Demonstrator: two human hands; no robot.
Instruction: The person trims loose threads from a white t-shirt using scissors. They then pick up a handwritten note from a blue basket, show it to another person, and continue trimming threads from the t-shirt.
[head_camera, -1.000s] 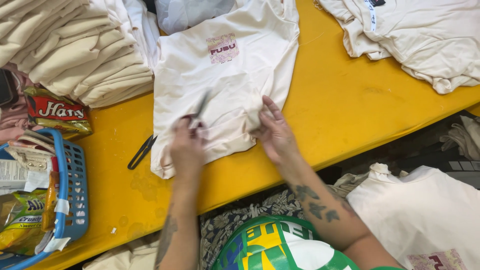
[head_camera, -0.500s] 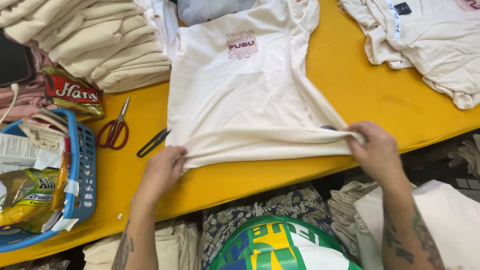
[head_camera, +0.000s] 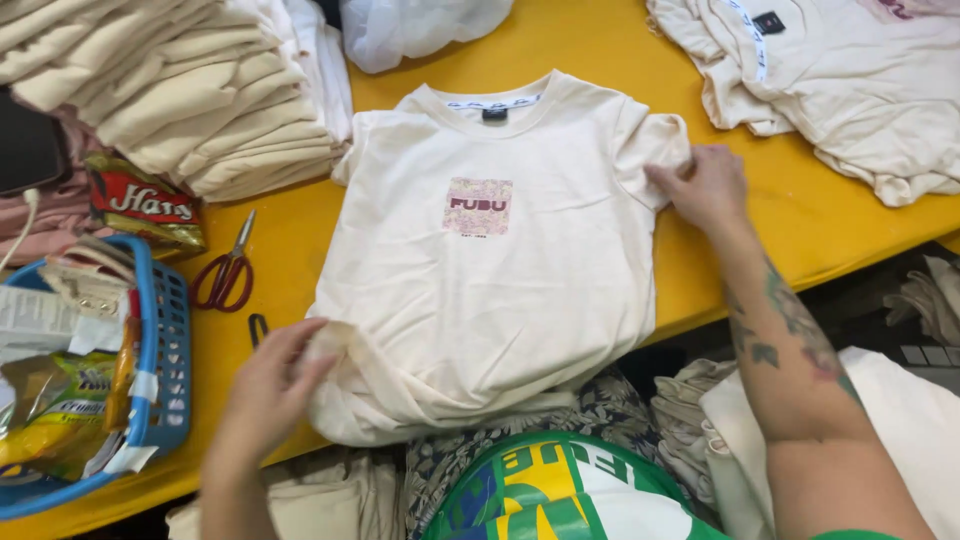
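Garment: cream T-shirt (head_camera: 500, 290) was laid face up on the yellow table (head_camera: 590, 40), collar away from the person, with a small pink square print on the chest.
Left hand (head_camera: 270, 390): was placed at the near left corner of the hem; the fingers were curled onto a bunched fold of the fabric, which appeared to be pinched lightly.
Right hand (head_camera: 705, 185): was set on the far right sleeve; the fingertips were closed on the sleeve edge, and the palm faced down.
Hem: was rumpled and hung slightly over the near table edge.
Scissors (head_camera: 225, 270): red-handled, were laid just left of the T-shirt, apart from both hands.
Basket (head_camera: 160, 350): blue plastic, was located at the left edge, filled with snack packets and paper.
Folded stack (head_camera: 190, 90): cream garments were piled at the far left.
Loose garments (head_camera: 850, 80): were heaped at the far right.
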